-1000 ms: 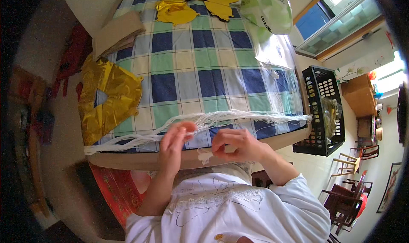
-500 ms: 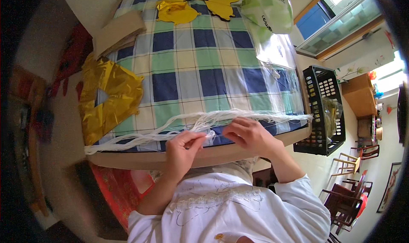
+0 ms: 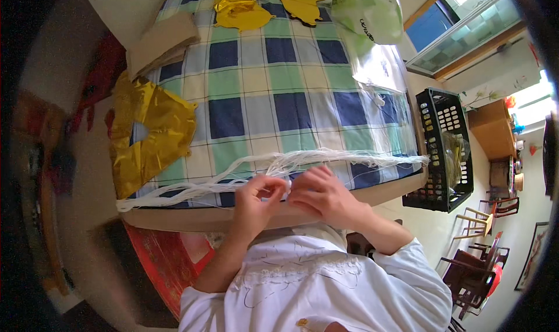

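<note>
A long bundle of white strings (image 3: 314,156) lies along the near edge of the checked bed cover (image 3: 256,108). Just in front of it, my left hand (image 3: 255,201) pinches a small white tuft of string between thumb and fingertips. My right hand (image 3: 326,197) has come up against the left fingertips, its own fingers curled together beside the tuft. What the right fingers hold is hidden behind the knuckles.
Gold foil pieces (image 3: 169,125) lie on the left of the bed near folded cardboard (image 3: 157,43). Yellow shapes (image 3: 241,14) and a green-white plastic bag (image 3: 372,17) are at the far end. A black plastic crate (image 3: 428,186) stands right of the bed.
My right hand has moved left and slightly down, closing the gap to my left hand. The left hand has shifted a little right and still pinches the string tuft.
</note>
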Motion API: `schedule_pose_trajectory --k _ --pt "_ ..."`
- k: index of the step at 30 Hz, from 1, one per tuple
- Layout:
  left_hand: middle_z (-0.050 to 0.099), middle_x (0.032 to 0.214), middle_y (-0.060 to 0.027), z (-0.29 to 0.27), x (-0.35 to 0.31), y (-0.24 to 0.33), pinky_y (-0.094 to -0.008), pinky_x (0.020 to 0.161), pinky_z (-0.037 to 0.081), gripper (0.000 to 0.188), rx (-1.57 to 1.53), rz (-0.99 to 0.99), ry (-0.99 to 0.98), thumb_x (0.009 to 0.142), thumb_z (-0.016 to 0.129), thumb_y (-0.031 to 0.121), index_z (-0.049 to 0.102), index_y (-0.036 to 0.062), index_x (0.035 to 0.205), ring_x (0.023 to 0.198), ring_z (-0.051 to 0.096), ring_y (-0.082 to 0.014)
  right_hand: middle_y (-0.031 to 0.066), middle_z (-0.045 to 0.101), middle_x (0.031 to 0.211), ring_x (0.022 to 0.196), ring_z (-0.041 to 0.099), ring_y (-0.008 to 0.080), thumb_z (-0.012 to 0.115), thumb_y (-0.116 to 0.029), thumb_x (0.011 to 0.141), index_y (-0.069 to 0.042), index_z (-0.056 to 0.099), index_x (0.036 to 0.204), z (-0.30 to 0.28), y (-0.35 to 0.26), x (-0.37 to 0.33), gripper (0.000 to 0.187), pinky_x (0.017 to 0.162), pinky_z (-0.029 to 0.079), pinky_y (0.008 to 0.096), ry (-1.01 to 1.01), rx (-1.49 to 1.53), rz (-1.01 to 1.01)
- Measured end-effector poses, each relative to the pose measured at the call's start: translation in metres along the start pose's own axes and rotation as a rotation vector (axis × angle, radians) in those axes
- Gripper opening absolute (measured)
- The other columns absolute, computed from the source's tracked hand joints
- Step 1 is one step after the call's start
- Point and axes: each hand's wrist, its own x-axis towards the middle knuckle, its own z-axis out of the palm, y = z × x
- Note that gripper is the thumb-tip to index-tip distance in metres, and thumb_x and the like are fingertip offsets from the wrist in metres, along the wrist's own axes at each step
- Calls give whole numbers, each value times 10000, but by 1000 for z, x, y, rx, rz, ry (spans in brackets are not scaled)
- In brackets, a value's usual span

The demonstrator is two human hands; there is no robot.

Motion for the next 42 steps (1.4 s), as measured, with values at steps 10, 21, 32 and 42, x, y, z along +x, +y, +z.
schedule_pose_trajectory --k 10,21,32,42 --pt "675 883 -20 1 6 1 -235 757 492 69 -35 -72 57 803 683 14 675 8 871 829 613 -94 42 549 880 868 533 222 704 -121 728 -110 638 847 10 4 -2 137 770 401 369 42 -71 41" --pt "640 806 -23 5 6 8 -228 692 454 85 -382 -57 32 806 679 30 638 27 880 733 563 -84 92 553 888 838 558 265 738 -25 690 -41 611 827 24 14 0 187 724 453 346 195 392 255" --pt "633 910 -81 12 17 6 -372 799 458 173 518 563 87 706 694 33 640 57 869 898 573 -285 91 619 861 806 615 201 643 63 756 -19 611 856 9 21 -8 133 714 487 303 171 356 382" --pt "621 851 -58 10 16 8 -348 750 456 164 509 553 167 711 700 -11 650 73 843 816 565 -257 89 670 773 685 639 171 706 -110 795 -33 649 904 -71 221 -43 145 641 493 279 676 -301 738"
